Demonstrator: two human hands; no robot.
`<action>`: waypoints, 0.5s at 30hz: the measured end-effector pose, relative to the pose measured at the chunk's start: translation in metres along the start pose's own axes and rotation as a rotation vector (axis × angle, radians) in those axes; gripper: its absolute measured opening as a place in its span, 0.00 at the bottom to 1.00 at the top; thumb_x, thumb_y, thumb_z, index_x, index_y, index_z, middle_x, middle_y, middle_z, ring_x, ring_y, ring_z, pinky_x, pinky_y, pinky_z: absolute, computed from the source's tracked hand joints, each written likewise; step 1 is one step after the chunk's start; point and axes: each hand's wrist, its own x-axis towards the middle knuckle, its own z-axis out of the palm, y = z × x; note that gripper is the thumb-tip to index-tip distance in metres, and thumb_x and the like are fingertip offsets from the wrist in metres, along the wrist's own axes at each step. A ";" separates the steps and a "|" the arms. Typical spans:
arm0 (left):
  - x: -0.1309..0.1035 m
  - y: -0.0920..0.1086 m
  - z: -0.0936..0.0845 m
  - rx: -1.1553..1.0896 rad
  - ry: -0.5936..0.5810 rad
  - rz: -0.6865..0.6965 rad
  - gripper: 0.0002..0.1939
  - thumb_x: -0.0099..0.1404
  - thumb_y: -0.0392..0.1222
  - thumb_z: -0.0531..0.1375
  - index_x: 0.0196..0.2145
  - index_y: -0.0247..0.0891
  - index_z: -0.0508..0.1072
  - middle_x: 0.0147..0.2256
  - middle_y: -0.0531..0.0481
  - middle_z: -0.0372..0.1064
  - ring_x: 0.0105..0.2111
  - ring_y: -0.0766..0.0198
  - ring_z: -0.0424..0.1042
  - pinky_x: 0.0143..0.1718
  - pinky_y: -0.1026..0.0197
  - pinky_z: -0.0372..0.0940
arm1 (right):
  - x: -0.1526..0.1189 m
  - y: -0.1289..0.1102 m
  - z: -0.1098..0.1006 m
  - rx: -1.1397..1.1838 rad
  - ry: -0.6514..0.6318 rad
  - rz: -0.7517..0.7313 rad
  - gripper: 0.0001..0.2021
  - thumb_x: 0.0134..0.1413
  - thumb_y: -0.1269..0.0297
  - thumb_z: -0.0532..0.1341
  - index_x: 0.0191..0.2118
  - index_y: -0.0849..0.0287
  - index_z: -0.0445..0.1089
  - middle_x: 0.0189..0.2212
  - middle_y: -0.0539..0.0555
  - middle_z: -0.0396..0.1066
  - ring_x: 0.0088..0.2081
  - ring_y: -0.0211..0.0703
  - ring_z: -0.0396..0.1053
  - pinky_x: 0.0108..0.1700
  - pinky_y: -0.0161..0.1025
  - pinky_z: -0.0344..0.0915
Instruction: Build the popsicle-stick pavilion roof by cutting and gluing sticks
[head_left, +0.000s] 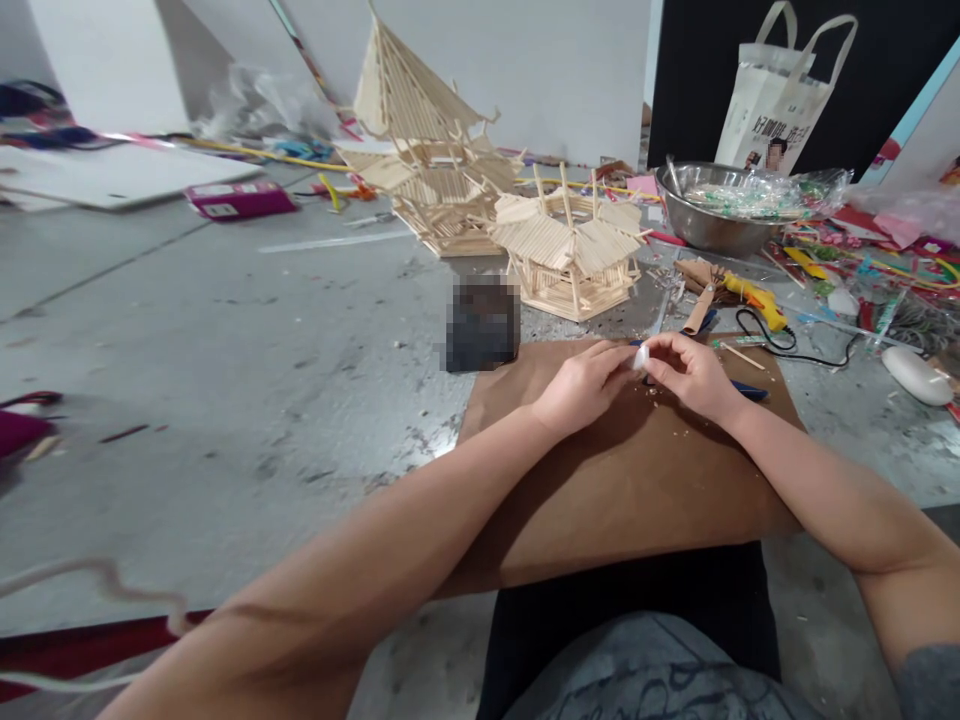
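Observation:
Over the far part of a brown paper sheet [600,500], my left hand [583,388] and my right hand [691,375] meet. A small white piece [641,358] sits between their fingertips, pinched by both hands; what it is cannot be made out. Blue-handled pliers [750,391] lie partly hidden beneath my right hand. Small crumbs are scattered on the paper below the fingers. Beyond the hands stands a low pavilion of wooden sticks [574,250], with a taller, pointed-roof stick tower [420,100] behind it to the left.
A yellow glue gun [757,300] with a black cord lies at the right, near a white computer mouse [916,376]. Behind are a metal bowl [705,222] holding plastic wrap and a white tote bag [772,110]. A pixelated dark object [482,325] borders the paper.

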 end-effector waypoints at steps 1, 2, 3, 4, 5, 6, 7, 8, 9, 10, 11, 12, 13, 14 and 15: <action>0.000 0.000 0.000 0.003 -0.005 -0.010 0.13 0.62 0.38 0.51 0.41 0.32 0.69 0.38 0.42 0.71 0.37 0.63 0.70 0.39 0.62 0.65 | -0.001 0.000 0.000 -0.018 -0.004 -0.008 0.11 0.49 0.57 0.58 0.36 0.58 0.65 0.31 0.51 0.69 0.30 0.34 0.66 0.35 0.36 0.65; 0.000 0.000 -0.001 0.011 -0.009 -0.021 0.12 0.62 0.38 0.51 0.41 0.32 0.69 0.37 0.43 0.71 0.36 0.64 0.70 0.38 0.62 0.65 | -0.001 0.001 0.001 -0.038 -0.004 -0.016 0.12 0.50 0.57 0.58 0.37 0.58 0.65 0.32 0.52 0.69 0.31 0.35 0.66 0.35 0.36 0.65; 0.000 0.000 -0.001 0.019 -0.013 -0.033 0.12 0.62 0.37 0.51 0.40 0.32 0.69 0.36 0.44 0.71 0.35 0.64 0.69 0.37 0.62 0.65 | -0.001 0.001 0.001 -0.062 -0.005 -0.024 0.12 0.50 0.57 0.58 0.39 0.58 0.65 0.32 0.52 0.69 0.31 0.35 0.67 0.36 0.36 0.65; -0.001 0.000 -0.001 0.028 -0.017 -0.043 0.11 0.62 0.37 0.51 0.40 0.32 0.69 0.35 0.44 0.71 0.34 0.65 0.69 0.36 0.63 0.65 | -0.001 0.002 0.001 -0.088 -0.007 -0.033 0.13 0.51 0.57 0.57 0.40 0.59 0.65 0.32 0.52 0.69 0.31 0.36 0.67 0.36 0.36 0.65; -0.001 0.000 -0.001 0.036 -0.020 -0.051 0.11 0.61 0.38 0.51 0.40 0.32 0.69 0.35 0.44 0.71 0.33 0.65 0.69 0.35 0.63 0.65 | -0.002 0.002 0.001 -0.115 -0.009 -0.044 0.13 0.51 0.58 0.56 0.41 0.59 0.64 0.32 0.52 0.69 0.32 0.36 0.67 0.36 0.36 0.65; -0.001 0.000 -0.001 0.044 -0.023 -0.059 0.12 0.61 0.38 0.51 0.40 0.32 0.68 0.34 0.45 0.70 0.32 0.66 0.68 0.34 0.63 0.64 | -0.002 0.003 0.001 -0.142 -0.012 -0.056 0.13 0.52 0.58 0.56 0.41 0.59 0.64 0.32 0.53 0.69 0.32 0.36 0.67 0.36 0.36 0.65; -0.001 0.000 -0.001 0.051 -0.024 -0.068 0.12 0.62 0.39 0.52 0.40 0.32 0.68 0.34 0.45 0.70 0.31 0.66 0.68 0.33 0.64 0.64 | -0.001 0.003 0.000 -0.168 -0.016 -0.069 0.14 0.52 0.58 0.55 0.42 0.60 0.64 0.32 0.53 0.70 0.32 0.36 0.68 0.36 0.36 0.65; -0.001 0.000 -0.001 0.055 -0.028 -0.077 0.12 0.62 0.40 0.52 0.40 0.32 0.68 0.33 0.45 0.70 0.30 0.66 0.68 0.32 0.64 0.64 | -0.001 0.003 0.000 -0.192 -0.020 -0.082 0.14 0.53 0.58 0.55 0.43 0.60 0.64 0.32 0.53 0.70 0.32 0.37 0.68 0.36 0.36 0.64; -0.001 -0.001 0.000 0.057 -0.031 -0.087 0.12 0.62 0.41 0.52 0.40 0.32 0.68 0.33 0.45 0.70 0.29 0.67 0.68 0.31 0.65 0.64 | -0.001 0.003 0.000 -0.212 -0.021 -0.092 0.14 0.53 0.58 0.55 0.43 0.60 0.64 0.32 0.53 0.70 0.32 0.37 0.68 0.36 0.36 0.64; -0.001 -0.001 0.000 0.058 -0.036 -0.095 0.12 0.61 0.41 0.52 0.40 0.33 0.68 0.32 0.46 0.70 0.28 0.67 0.67 0.30 0.65 0.64 | -0.001 0.003 0.000 -0.229 -0.022 -0.098 0.14 0.53 0.58 0.54 0.43 0.60 0.65 0.33 0.53 0.70 0.32 0.37 0.68 0.36 0.36 0.64; -0.001 -0.001 0.001 0.058 -0.041 -0.101 0.12 0.61 0.41 0.53 0.39 0.33 0.68 0.31 0.46 0.70 0.28 0.67 0.67 0.30 0.65 0.63 | -0.001 0.003 0.000 -0.242 -0.023 -0.101 0.14 0.54 0.58 0.54 0.43 0.60 0.65 0.33 0.53 0.71 0.32 0.37 0.68 0.36 0.36 0.64; -0.001 -0.001 0.001 0.057 -0.046 -0.105 0.11 0.61 0.41 0.53 0.39 0.33 0.68 0.30 0.47 0.69 0.27 0.68 0.67 0.29 0.65 0.63 | -0.001 0.003 0.000 -0.250 -0.023 -0.103 0.14 0.54 0.58 0.54 0.43 0.60 0.65 0.33 0.54 0.71 0.32 0.37 0.69 0.36 0.36 0.64; -0.002 -0.001 0.002 0.055 -0.049 -0.106 0.11 0.61 0.41 0.53 0.38 0.33 0.68 0.30 0.48 0.69 0.27 0.68 0.67 0.29 0.66 0.63 | -0.001 0.002 0.000 -0.257 -0.023 -0.106 0.15 0.54 0.58 0.54 0.43 0.60 0.65 0.33 0.54 0.71 0.33 0.38 0.69 0.37 0.36 0.64; -0.002 -0.001 0.002 0.052 -0.049 -0.106 0.11 0.60 0.41 0.53 0.39 0.33 0.68 0.29 0.48 0.69 0.27 0.68 0.67 0.29 0.66 0.63 | -0.001 0.002 0.000 -0.262 -0.023 -0.109 0.15 0.54 0.58 0.54 0.43 0.60 0.66 0.33 0.54 0.72 0.33 0.38 0.69 0.37 0.36 0.64; -0.002 -0.002 0.003 0.046 -0.048 -0.104 0.11 0.60 0.41 0.53 0.39 0.34 0.68 0.29 0.49 0.69 0.26 0.68 0.67 0.29 0.66 0.63 | -0.001 0.001 0.001 -0.268 -0.026 -0.112 0.15 0.54 0.58 0.54 0.43 0.60 0.66 0.34 0.54 0.72 0.34 0.38 0.69 0.37 0.36 0.64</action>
